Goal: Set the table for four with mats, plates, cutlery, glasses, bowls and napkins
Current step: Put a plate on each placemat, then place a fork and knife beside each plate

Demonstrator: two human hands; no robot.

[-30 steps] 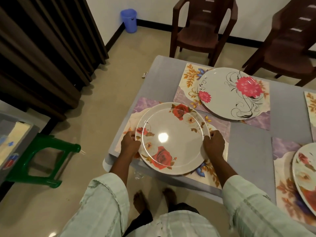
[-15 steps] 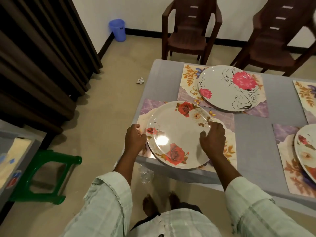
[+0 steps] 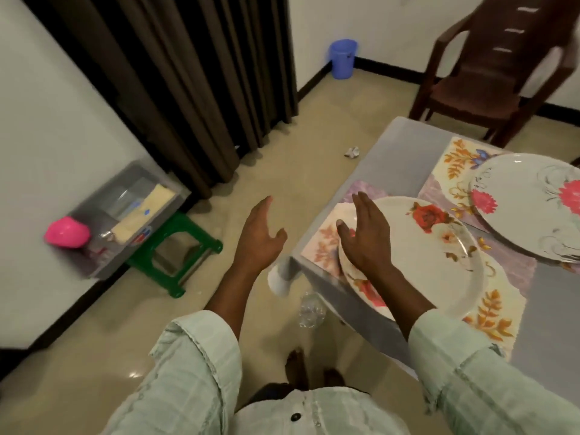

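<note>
A white plate with red roses (image 3: 430,255) lies on a floral mat (image 3: 499,309) at the near left corner of the grey table (image 3: 389,164). Behind it a second plate with pink flowers (image 3: 527,202) lies on another floral mat (image 3: 455,161). My right hand (image 3: 367,233) hovers over the left rim of the rose plate, fingers straight, holding nothing. My left hand (image 3: 260,233) is out over the floor left of the table, open and empty.
A grey box (image 3: 125,215) with folded cloth and clear items sits on a green stool (image 3: 175,259) by the wall, a pink object (image 3: 67,232) beside it. Dark curtains (image 3: 201,89), a blue bin (image 3: 343,58), a brown chair (image 3: 489,76) and a crumpled bottle (image 3: 310,309) on the floor.
Both hands have let go of the rose plate, which now lies on its mat. My hands lifted and moved left, and the view has swung left toward the stool and box.
</note>
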